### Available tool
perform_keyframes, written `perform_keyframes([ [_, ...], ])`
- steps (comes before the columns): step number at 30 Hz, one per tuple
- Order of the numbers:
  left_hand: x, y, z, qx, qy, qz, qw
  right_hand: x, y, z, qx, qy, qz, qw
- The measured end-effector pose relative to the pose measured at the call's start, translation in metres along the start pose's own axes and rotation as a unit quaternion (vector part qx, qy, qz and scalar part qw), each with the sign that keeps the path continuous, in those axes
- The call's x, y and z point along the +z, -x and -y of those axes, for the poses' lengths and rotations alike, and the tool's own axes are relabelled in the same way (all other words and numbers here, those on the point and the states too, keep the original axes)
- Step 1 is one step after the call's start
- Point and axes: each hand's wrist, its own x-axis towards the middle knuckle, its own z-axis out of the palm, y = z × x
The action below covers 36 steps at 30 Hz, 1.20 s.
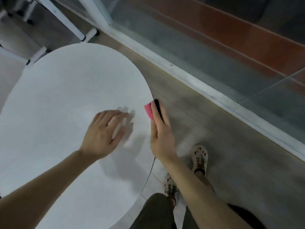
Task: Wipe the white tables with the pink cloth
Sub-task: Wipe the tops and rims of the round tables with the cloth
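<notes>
Near edge: dark trouser legs (155,210) and two patterned clogs (199,158) are seen on the grey floor (214,123), right of the round white table (66,104). Left hand (103,134) is held over the tabletop, fingers spread and blurred, nothing gripped; contact with the surface cannot be told. Right hand (160,131) is placed at the table's right rim, fingers extended, the pink cloth (149,111) pinned under the fingertips at the edge. Beyond: a white sill (189,78) with glass, white chair legs (90,34) top left.
</notes>
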Motion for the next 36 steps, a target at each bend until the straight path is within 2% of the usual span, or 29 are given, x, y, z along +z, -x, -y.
perform_keyframes([
  [2,0.001,-0.042,0.023,-0.105,-0.011,-0.041,0.994,-0.008,0.034,0.006,0.02,-0.012,0.036,0.999],
  [4,0.008,-0.081,0.052,-0.207,-0.02,-0.061,0.976,-0.016,0.021,0.006,0.03,-0.031,0.089,0.995],
  [8,0.016,-0.144,0.106,-0.337,-0.043,-0.059,0.939,-0.006,-0.126,-0.008,-0.027,-0.022,0.152,0.988],
  [11,0.029,-0.169,0.111,-0.389,-0.062,-0.084,0.915,0.017,-0.218,-0.003,-0.056,-0.003,0.206,0.977],
  [14,0.038,-0.169,0.108,-0.41,-0.07,-0.113,0.902,0.019,-0.216,0.001,-0.074,-0.01,0.215,0.974],
  [16,0.039,-0.164,0.105,-0.401,-0.08,-0.111,0.906,-0.007,-0.168,0.001,-0.069,-0.017,0.212,0.975],
  [19,0.036,-0.168,0.108,-0.407,-0.078,-0.103,0.904,-0.038,-0.123,0.002,-0.049,-0.009,0.258,0.965],
  [22,0.037,-0.168,0.104,-0.414,-0.071,-0.102,0.902,-0.025,-0.169,0.008,-0.041,0.007,0.281,0.959],
  [26,0.035,-0.168,0.104,-0.422,-0.06,-0.092,0.9,0.053,-0.305,0.02,-0.118,0.039,0.327,0.937],
  [28,0.036,-0.167,0.103,-0.427,-0.06,-0.09,0.898,0.082,-0.342,0.03,-0.14,0.061,0.347,0.925],
  [32,0.035,-0.168,0.1,-0.427,-0.063,-0.082,0.898,0.061,-0.316,0.034,-0.137,0.061,0.333,0.931],
  [36,0.034,-0.17,0.098,-0.421,-0.058,-0.082,0.902,0.001,-0.265,0.018,-0.109,0.07,0.376,0.918],
])
